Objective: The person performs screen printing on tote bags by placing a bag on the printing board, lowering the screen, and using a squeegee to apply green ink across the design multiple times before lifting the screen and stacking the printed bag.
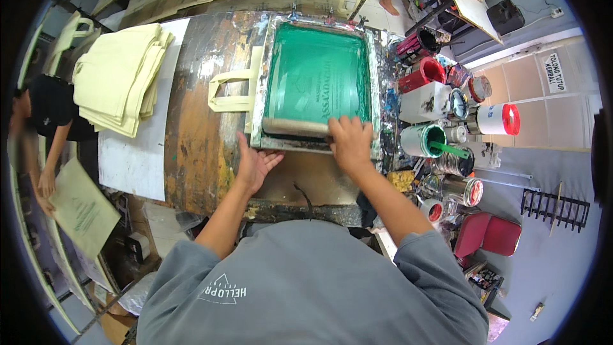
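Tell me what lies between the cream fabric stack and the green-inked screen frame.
In the head view, from the stack: some white sheet, then stained tabletop, then a cream handle beside the frame.

Bright light glares off the tabletop (203, 99); edges bend.

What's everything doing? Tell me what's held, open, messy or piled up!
Left hand: empty, fingers spread, beside the screen frame's near edge
Right hand: gripping the squeegee
Squeegee: held, lying across the screen
Screen mesh: coated in green ink
Tote bag handle: poking out leftward
Cream tote bags: piled up
White tub: open, green inside
Green spatula: leaning in the tub
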The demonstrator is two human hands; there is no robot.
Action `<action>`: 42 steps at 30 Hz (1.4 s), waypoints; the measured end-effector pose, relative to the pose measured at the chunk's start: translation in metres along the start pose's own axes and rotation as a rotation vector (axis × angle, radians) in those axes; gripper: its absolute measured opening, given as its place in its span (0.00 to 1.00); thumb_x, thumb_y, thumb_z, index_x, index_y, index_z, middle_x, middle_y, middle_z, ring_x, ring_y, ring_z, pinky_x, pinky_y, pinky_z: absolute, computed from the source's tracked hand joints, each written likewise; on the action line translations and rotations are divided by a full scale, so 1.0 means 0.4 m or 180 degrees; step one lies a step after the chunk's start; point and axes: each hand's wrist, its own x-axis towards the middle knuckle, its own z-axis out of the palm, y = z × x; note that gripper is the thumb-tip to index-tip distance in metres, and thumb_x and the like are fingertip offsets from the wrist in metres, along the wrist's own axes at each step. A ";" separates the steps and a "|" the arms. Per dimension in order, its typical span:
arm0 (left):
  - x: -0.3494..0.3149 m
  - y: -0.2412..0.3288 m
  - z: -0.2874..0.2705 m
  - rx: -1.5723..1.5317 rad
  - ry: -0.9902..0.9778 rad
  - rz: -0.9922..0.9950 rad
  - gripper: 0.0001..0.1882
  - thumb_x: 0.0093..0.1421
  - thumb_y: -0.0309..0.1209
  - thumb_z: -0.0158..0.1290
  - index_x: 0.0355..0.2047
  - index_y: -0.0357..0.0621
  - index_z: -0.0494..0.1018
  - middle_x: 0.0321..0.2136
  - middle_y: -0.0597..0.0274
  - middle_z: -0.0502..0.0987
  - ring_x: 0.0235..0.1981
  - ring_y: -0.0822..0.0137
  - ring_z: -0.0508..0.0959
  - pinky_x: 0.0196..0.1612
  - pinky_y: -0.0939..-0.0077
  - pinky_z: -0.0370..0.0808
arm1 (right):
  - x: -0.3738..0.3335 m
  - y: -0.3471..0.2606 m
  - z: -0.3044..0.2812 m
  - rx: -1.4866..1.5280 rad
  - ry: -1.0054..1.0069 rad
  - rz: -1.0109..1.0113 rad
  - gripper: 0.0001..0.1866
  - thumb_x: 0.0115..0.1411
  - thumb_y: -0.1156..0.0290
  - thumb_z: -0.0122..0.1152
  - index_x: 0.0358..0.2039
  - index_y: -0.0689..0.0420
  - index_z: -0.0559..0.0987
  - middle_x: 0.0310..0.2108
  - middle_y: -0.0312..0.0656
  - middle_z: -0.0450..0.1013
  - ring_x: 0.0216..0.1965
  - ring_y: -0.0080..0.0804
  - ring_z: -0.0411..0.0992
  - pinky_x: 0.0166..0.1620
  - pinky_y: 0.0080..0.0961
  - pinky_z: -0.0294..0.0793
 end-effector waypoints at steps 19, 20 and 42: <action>0.059 0.176 0.045 0.2250 -0.0074 -0.1274 0.50 0.65 0.77 0.40 0.42 0.32 0.76 0.35 0.39 0.84 0.38 0.51 0.86 0.43 0.59 0.84 | 0.641 0.320 0.145 -0.0363 -0.0179 -0.0048 0.32 0.52 0.62 0.79 0.57 0.44 0.75 0.50 0.34 0.76 0.55 0.40 0.73 0.54 0.51 0.68; 0.094 0.223 0.081 0.3319 0.0003 -0.0416 0.46 0.66 0.73 0.46 0.41 0.32 0.76 0.33 0.40 0.84 0.36 0.51 0.85 0.40 0.59 0.82 | 0.652 0.324 0.145 -0.0456 -0.0072 -0.0067 0.33 0.52 0.62 0.79 0.58 0.44 0.75 0.50 0.34 0.76 0.56 0.40 0.73 0.54 0.51 0.69; 0.380 0.134 0.186 0.6058 0.0237 0.4125 0.34 0.54 0.68 0.62 0.24 0.46 0.75 0.23 0.59 0.75 0.26 0.55 0.78 0.29 0.60 0.76 | 0.204 0.132 0.155 -0.0214 -0.0060 -0.0065 0.29 0.48 0.65 0.80 0.49 0.47 0.74 0.42 0.37 0.73 0.46 0.41 0.73 0.46 0.43 0.68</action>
